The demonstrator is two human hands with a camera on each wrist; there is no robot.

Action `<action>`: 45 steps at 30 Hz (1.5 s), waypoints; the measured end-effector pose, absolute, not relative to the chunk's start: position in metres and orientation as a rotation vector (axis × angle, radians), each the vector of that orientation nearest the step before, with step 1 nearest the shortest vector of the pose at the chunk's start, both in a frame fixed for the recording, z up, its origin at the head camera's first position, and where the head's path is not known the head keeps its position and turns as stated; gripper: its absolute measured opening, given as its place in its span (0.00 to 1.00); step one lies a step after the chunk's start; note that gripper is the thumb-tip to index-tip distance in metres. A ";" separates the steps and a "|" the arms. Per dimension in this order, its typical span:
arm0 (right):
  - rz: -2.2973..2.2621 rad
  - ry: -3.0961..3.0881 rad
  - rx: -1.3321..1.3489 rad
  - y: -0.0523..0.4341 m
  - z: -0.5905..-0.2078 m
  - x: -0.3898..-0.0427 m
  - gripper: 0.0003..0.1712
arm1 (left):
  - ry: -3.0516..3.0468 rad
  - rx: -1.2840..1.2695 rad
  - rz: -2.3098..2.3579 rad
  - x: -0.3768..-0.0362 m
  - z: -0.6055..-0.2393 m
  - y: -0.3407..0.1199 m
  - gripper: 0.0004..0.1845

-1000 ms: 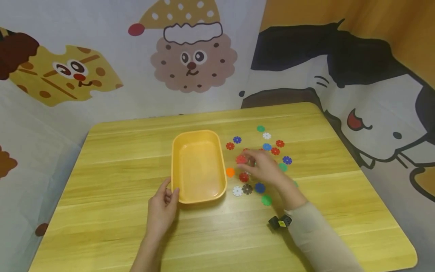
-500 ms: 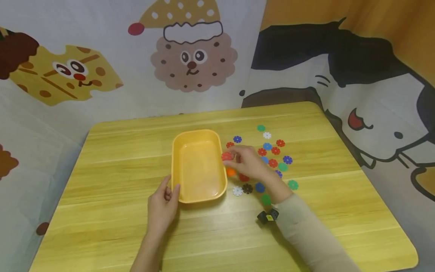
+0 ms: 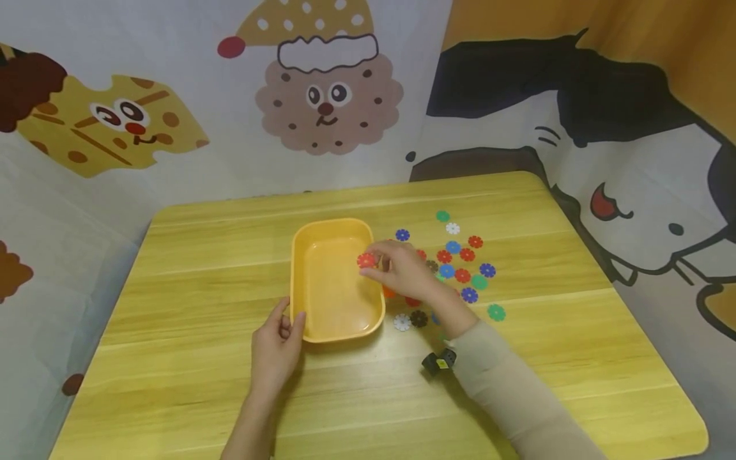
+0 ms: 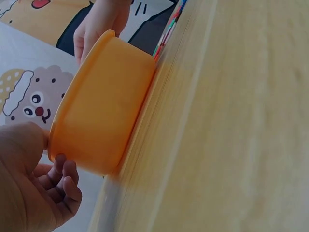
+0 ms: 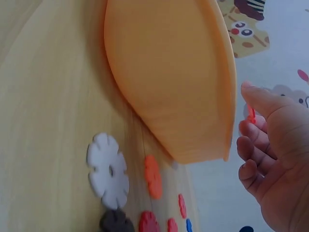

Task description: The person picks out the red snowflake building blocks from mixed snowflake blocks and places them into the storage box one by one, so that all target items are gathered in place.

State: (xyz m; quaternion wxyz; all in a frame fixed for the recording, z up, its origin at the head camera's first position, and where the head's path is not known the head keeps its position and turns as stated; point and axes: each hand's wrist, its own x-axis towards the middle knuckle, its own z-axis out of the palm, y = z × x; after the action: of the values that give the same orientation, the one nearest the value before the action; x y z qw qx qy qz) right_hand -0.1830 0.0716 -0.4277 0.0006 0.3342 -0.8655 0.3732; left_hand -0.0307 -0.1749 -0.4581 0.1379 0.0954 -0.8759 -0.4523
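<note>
A yellow-orange plastic tray (image 3: 339, 335) stands upright on the table. At its near left corner my left hand (image 3: 275, 348) grips the rim, thumb over the edge and fingers against the outer wall (image 4: 104, 104). My right hand (image 3: 405, 271) pinches a red snowflake disc (image 3: 365, 260) between thumb and fingers, above the tray's right side. Only a sliver of that red disc (image 5: 251, 114) shows in the right wrist view, beside the tray wall (image 5: 169, 72). Inside, the tray's floor is bare. Part of the scattered discs is hidden under my right hand.
Several snowflake discs lie flat right of the tray, among them a white one (image 3: 402, 322), a dark brown one (image 3: 419, 319), a green one (image 3: 496, 312) and a blue one (image 3: 402, 235). A small black device (image 3: 439, 362) sits at my right cuff. Printed cloth (image 3: 190, 172) hangs behind the table.
My right hand has carried the red snowflake disc leftward from over the scattered discs to above the tray's right side. The left hand has stayed on the tray's rim.
</note>
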 end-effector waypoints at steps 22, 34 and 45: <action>1.014 -2.752 1.190 0.035 -0.425 -0.204 0.24 | -2.576 0.301 -1.343 -0.033 -0.458 -0.177 0.25; 0.892 -2.812 1.185 0.015 -0.421 -0.216 0.25 | -2.593 0.325 -1.370 -0.033 -0.456 -0.177 0.26; 0.841 -2.877 1.203 0.005 -0.421 -0.225 0.25 | -2.558 0.320 -1.418 -0.032 -0.455 -0.177 0.26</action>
State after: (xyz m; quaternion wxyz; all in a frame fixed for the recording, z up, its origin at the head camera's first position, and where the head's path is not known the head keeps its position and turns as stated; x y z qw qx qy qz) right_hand -0.2252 0.0047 -0.4208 -0.0439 0.3721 -0.8899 0.2601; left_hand -0.0321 -0.1773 -0.4552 0.0998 0.1081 -0.8651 -0.4795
